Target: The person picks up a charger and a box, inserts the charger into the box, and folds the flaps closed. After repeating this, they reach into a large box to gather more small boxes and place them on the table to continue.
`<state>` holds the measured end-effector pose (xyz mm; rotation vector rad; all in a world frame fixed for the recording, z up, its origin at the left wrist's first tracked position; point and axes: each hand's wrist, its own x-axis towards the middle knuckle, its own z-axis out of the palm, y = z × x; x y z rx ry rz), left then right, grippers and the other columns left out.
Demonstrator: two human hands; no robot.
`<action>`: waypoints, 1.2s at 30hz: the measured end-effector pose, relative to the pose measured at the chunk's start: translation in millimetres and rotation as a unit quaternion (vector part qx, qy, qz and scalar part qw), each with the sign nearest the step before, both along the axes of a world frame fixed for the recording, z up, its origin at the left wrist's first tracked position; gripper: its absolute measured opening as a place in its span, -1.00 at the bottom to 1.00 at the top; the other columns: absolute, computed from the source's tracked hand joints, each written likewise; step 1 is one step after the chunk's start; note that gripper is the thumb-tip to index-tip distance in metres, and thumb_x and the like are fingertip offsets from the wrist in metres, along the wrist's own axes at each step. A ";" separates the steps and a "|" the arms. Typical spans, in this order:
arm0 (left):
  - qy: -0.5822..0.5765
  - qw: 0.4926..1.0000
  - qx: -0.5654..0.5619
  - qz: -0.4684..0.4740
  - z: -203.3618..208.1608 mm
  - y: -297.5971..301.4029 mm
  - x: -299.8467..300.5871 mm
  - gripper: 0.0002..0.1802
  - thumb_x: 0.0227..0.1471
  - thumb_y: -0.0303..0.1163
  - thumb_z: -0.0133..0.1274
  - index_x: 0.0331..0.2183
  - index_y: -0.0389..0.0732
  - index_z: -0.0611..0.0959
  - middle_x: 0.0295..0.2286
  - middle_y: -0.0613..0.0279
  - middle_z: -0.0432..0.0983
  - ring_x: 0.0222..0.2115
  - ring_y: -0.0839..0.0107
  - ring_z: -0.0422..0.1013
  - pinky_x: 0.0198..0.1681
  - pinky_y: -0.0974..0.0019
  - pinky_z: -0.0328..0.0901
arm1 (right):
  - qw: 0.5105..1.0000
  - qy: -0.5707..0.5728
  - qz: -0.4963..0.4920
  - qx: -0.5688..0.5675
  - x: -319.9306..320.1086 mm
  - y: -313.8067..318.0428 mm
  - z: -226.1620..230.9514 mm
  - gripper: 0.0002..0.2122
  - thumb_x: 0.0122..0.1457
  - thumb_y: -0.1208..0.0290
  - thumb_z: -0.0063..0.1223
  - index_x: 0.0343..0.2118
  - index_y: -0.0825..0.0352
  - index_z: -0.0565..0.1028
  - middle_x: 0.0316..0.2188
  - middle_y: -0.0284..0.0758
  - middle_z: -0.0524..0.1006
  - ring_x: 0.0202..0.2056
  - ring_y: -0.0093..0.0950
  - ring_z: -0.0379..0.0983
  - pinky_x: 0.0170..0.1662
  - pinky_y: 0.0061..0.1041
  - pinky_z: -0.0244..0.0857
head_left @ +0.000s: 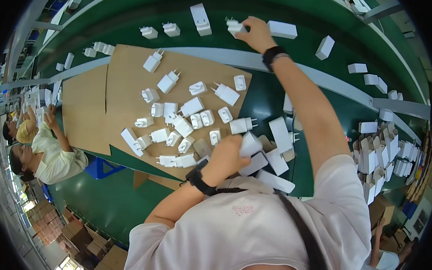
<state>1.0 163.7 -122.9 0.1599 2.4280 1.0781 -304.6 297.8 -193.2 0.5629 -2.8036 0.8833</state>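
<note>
My right hand (257,34) reaches far out to the green conveyor belt (249,13), its fingers closed round a white plug charger (234,27). Close to my body, my left hand (225,156) grips a white block-shaped piece (250,144); blur hides whether it is a box or a charger. Many white plug chargers, such as one with its two pins showing (226,94), lie scattered over brown cardboard (127,86) in front of me. Small white boxes (280,134) lie beside my left hand.
More chargers (171,29) and white boxes (283,30) stand on the belt, behind a grey rail (222,55). Stacked white boxes (378,152) fill the right side. At the left a co-worker in a pale shirt (58,159) leans toward the line.
</note>
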 end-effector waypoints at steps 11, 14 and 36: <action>-0.088 0.686 0.678 0.248 57.4 -9.4 -50.0 -0.49 -0.07 -0.40 0.11 -0.06 -0.21 0.33 -0.16 0.26 0.34 -0.10 0.41 0.26 0.02 0.28 0.10 | 0.642 -0.481 0.169 -0.573 240.0 53.4 124.6 -0.38 -0.19 0.05 0.22 -0.08 0.34 0.35 0.03 -0.18 0.25 0.05 -0.30 0.18 0.03 -0.26 0.15; -0.050 0.784 0.584 0.204 58.6 12.4 -39.3 -0.41 -0.07 -0.36 0.12 0.00 -0.19 0.27 -0.10 0.23 0.30 -0.07 0.36 0.25 0.05 0.26 0.06 | 0.558 -0.459 0.046 -0.689 259.5 51.4 112.9 -0.45 -0.13 0.10 0.18 -0.10 0.31 0.32 -0.15 -0.21 0.38 -0.12 -0.31 0.34 -0.09 -0.22 0.28; 0.039 0.981 0.183 -0.047 84.5 12.0 -37.5 -0.47 -0.23 -0.23 0.15 -0.21 -0.32 0.41 -0.40 -0.04 0.47 -0.39 0.18 0.44 -0.32 0.29 0.30 | 0.936 -0.215 -0.005 -0.280 255.1 106.7 209.5 -0.60 -0.19 0.48 0.25 -0.20 0.31 0.43 -0.35 -0.39 0.41 -0.33 -0.55 0.38 -0.24 -0.63 0.27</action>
